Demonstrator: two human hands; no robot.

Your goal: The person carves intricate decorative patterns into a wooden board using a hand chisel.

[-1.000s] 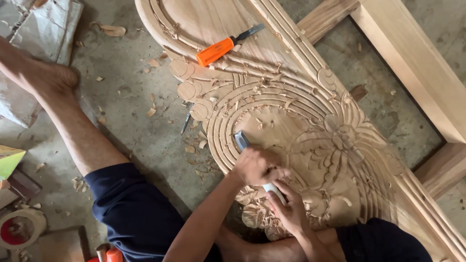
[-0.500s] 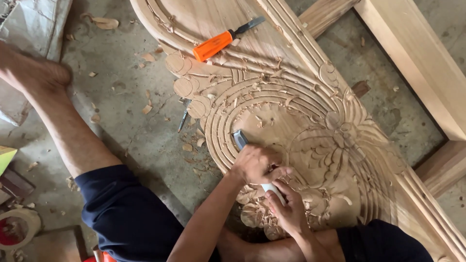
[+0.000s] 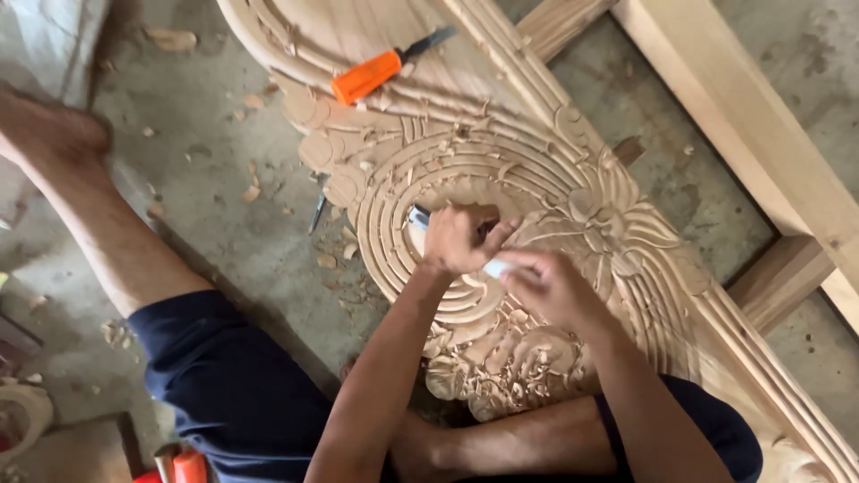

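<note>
Down near the middle of the carved wooden panel, both hands close on one pale-handled carving tool; the left hand wraps its far end, fingers curled tight, while the right hand grips the near part of the handle, just beside the left; the tool lies across the ringed oval carving; farther off, an orange-handled chisel rests on the panel; wood chips dot the concrete floor at left.
</note>
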